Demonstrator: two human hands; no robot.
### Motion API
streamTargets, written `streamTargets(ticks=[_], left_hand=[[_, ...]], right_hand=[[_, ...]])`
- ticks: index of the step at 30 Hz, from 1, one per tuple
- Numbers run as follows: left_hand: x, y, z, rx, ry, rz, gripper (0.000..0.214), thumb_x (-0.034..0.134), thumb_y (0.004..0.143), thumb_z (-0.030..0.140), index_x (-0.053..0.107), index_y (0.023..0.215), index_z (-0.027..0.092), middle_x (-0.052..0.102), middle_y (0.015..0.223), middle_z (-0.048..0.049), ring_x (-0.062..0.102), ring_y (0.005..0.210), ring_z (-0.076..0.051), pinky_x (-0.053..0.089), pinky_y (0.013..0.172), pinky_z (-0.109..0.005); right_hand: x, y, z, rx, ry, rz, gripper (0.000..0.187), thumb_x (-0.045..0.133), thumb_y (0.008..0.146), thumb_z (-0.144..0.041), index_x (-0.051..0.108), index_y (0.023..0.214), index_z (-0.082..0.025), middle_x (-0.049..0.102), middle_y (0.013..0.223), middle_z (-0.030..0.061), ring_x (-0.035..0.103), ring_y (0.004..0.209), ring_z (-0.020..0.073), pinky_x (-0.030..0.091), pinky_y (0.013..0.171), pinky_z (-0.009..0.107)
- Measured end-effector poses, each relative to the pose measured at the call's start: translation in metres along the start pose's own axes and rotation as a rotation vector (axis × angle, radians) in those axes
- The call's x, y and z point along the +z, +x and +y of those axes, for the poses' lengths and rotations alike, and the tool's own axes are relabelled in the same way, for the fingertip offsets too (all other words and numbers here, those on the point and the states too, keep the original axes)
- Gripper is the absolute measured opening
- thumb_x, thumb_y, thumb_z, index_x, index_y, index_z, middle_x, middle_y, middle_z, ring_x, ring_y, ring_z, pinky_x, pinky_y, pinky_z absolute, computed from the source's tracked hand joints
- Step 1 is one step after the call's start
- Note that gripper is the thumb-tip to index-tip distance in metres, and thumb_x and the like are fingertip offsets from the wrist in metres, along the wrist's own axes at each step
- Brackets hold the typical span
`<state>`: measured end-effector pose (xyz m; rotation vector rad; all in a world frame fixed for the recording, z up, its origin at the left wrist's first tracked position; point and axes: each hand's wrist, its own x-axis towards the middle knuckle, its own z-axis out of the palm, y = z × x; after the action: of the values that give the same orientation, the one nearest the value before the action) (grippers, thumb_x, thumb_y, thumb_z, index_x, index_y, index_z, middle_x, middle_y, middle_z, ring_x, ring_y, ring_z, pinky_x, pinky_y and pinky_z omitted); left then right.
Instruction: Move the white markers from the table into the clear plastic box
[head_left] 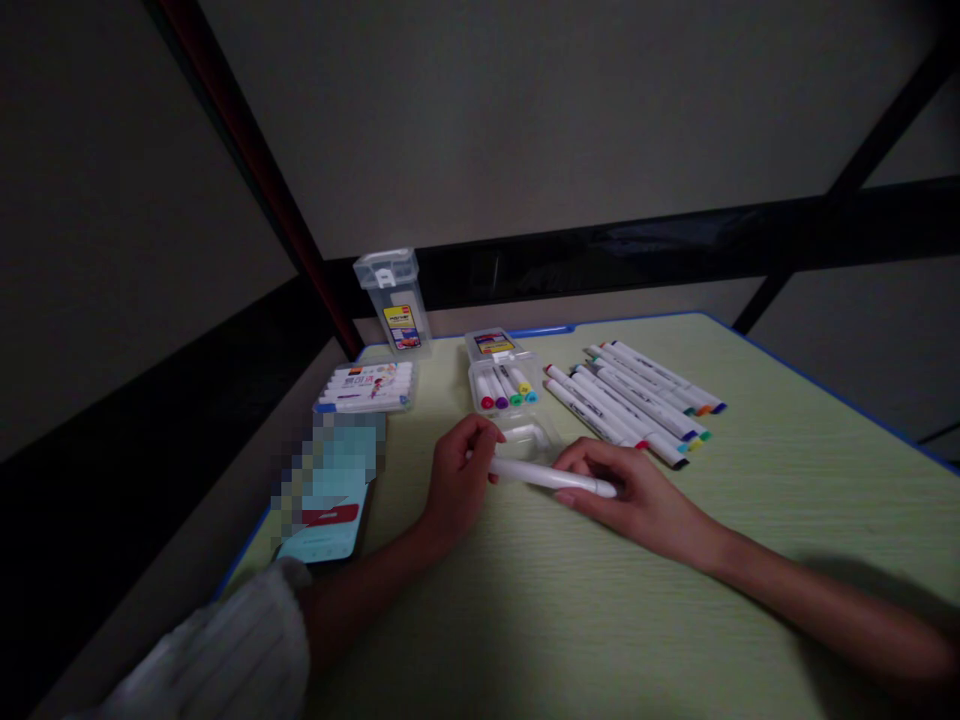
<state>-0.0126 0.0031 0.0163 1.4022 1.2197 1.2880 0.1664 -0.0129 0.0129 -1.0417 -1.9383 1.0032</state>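
Observation:
A white marker pen [529, 473] lies nearly level between my two hands, above the front of the table. My left hand [461, 468] is closed around its left end, fingertips wrapped over it. Near the other end, my right hand [626, 490] pinches the barrel between thumb and fingers. Just behind the marker is a clear plastic lid or tray [536, 432], partly hidden by my hands. Farther back, a clear marker case [506, 375] lies on its side, with several markers showing coloured ends toward me.
Several loose white markers [630, 400] lie in a slanted row at the right. A tall clear marker box [397, 310] stands at the back left, with a flat pack of pens [367, 387] before it. A phone [330, 500] with a lit screen lies left of my hand.

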Motion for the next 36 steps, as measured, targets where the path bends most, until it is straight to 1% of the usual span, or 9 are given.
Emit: streamTargets(ticks=[13,17,22,26,31,36], left_hand=[[0.0,0.0,0.0,-0.003,-0.021,0.007,0.018,0.049,0.075,0.031,0.052,0.064,0.017,0.041,0.049,0.0072,0.037,0.038,-0.005,0.029,0.034,-0.015],[0.0,0.0,-0.001,0.016,-0.041,-0.006,0.02,0.047,0.078,0.032,0.052,0.067,0.016,0.041,0.05,0.0073,0.038,0.038,-0.005,0.029,0.035,-0.015],[0.0,-0.001,-0.002,0.033,-0.062,-0.012,0.025,0.043,0.081,0.036,0.051,0.068,0.016,0.04,0.049,0.0074,0.037,0.037,-0.005,0.028,0.035,-0.015],[0.0,-0.002,-0.002,0.041,-0.066,-0.018,0.024,0.043,0.082,0.035,0.051,0.07,0.016,0.041,0.05,0.007,0.038,0.039,-0.004,0.028,0.036,-0.015],[-0.001,-0.002,-0.003,0.045,-0.054,0.012,0.02,0.045,0.081,0.032,0.05,0.071,0.016,0.041,0.051,0.0076,0.038,0.039,-0.004,0.029,0.036,-0.014],[0.0,-0.002,-0.003,0.025,-0.086,0.064,0.015,0.047,0.079,0.031,0.049,0.076,0.017,0.045,0.058,0.0073,0.041,0.04,-0.003,0.032,0.037,-0.014]], right_hand=[[0.0,0.0,0.002,0.041,0.037,0.014,0.023,0.057,0.077,-0.041,0.057,0.077,-0.017,0.044,0.057,-0.0031,0.041,0.053,0.0116,0.032,0.047,0.023],[-0.001,0.0,0.002,0.05,0.053,0.029,0.023,0.057,0.076,-0.04,0.059,0.077,-0.017,0.045,0.057,-0.0027,0.041,0.053,0.012,0.032,0.047,0.023],[-0.001,0.002,0.002,0.077,0.085,0.063,0.024,0.06,0.074,-0.04,0.06,0.075,-0.017,0.048,0.057,-0.0016,0.044,0.055,0.0126,0.033,0.048,0.024],[-0.002,0.004,0.002,0.127,0.122,0.09,0.024,0.064,0.069,-0.039,0.06,0.07,-0.016,0.047,0.054,-0.0023,0.041,0.051,0.0111,0.031,0.046,0.023],[-0.003,0.006,0.005,0.186,0.234,0.16,0.025,0.07,0.062,-0.037,0.06,0.066,-0.015,0.05,0.054,-0.002,0.039,0.048,0.0088,0.028,0.043,0.022],[-0.003,0.006,0.01,0.246,0.462,0.261,0.025,0.073,0.06,-0.036,0.059,0.067,-0.016,0.044,0.047,-0.0054,0.031,0.04,0.0053,0.017,0.037,0.02]])
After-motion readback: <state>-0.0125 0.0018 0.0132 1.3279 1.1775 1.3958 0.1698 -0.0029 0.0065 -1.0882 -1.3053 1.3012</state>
